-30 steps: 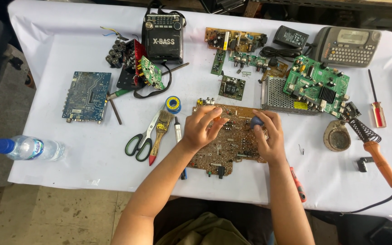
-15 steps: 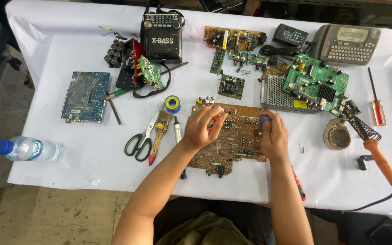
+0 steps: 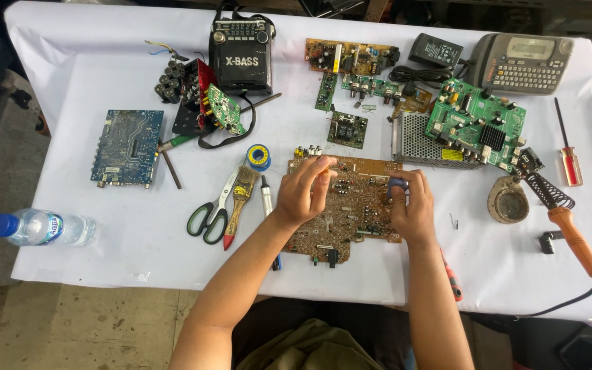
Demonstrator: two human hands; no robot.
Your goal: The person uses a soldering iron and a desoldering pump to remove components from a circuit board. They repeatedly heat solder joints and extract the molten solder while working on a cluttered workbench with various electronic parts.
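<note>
1 brown board (image 3: 351, 205) under L hand (image 3: 303, 195), flat; R hand (image 3: 412, 209) grip pinches 1 blue part (image 3: 397, 183). 1 scissors (image 3: 210, 209), 1 bottle (image 3: 35, 227); white tabletop (image 3: 104, 267), concrete floor.

I note both bare forearms reaching forward, left hand (image 3: 304, 195) palm down with fingers curled, right hand (image 3: 412, 209) likewise, its fingers pinched together at the tips.

Our hands cover much of the brown circuit board (image 3: 351, 219); the small blue part (image 3: 397, 183) in our right fingers (image 3: 405, 195) is too small to identify.
</note>
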